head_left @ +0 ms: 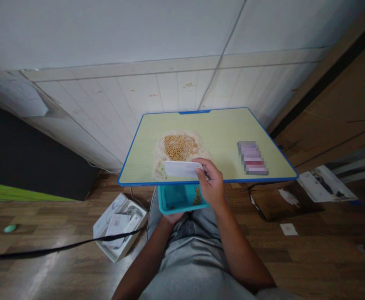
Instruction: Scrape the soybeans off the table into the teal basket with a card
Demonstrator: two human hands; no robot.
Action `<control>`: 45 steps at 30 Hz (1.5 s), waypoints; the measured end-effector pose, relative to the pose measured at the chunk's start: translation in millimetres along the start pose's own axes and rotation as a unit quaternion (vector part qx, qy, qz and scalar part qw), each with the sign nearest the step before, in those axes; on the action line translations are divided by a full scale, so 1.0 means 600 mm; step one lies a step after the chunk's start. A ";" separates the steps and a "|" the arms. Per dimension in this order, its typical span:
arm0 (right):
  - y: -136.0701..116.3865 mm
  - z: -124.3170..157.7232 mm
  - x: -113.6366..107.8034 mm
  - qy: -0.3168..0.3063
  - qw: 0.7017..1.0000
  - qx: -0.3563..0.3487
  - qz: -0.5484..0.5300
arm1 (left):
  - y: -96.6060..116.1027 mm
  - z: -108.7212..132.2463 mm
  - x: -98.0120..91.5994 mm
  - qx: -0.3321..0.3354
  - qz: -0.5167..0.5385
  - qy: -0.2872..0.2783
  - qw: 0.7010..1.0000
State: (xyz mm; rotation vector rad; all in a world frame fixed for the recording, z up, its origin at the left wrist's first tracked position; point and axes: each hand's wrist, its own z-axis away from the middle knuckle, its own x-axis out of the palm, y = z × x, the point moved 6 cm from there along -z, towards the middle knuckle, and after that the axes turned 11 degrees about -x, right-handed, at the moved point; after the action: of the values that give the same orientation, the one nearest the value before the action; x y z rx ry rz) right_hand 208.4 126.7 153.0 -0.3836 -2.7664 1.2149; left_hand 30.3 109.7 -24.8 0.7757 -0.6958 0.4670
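Note:
A pile of yellow soybeans (177, 146) lies on the table amid a ring of pale grains (159, 152) that look like rice. My right hand (212, 179) pinches the right end of a flat white rectangular scraper (182, 168), thumb in front. The scraper's long edge stands close to the near side of the pile. Below the table's front edge, a teal plastic tray (185, 210) rests over my lap, with some soybeans (197, 196) at its right end. My left hand (172, 217) supports the tray from beneath, and its fingers are mostly hidden.
The pale green table (222, 125) has a blue rim and stands against the wall. A phone (252, 158) with a blurred screen lies at its right. An open white box (120, 227) sits on the floor at left, crossed by a black strap (76, 243). Cardboard (335, 108) stands at right.

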 end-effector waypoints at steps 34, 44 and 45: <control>-0.006 -0.011 0.017 -0.031 0.999 -0.023 -0.003 | 0.006 0.012 0.018 -0.005 0.007 0.007 1.000; -0.007 -0.009 0.007 -0.026 0.999 -0.030 -0.012 | -0.005 -0.006 -0.015 -0.016 0.004 0.028 0.999; -0.005 -0.007 0.007 -0.025 0.999 -0.030 -0.014 | -0.007 -0.008 -0.020 -0.013 -0.009 0.027 0.999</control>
State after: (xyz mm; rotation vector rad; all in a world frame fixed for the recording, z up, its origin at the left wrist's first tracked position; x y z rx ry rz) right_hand 204.6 129.1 158.0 -0.3243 -2.8459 1.1530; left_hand 26.6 109.5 -37.7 0.7409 -0.6426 0.4608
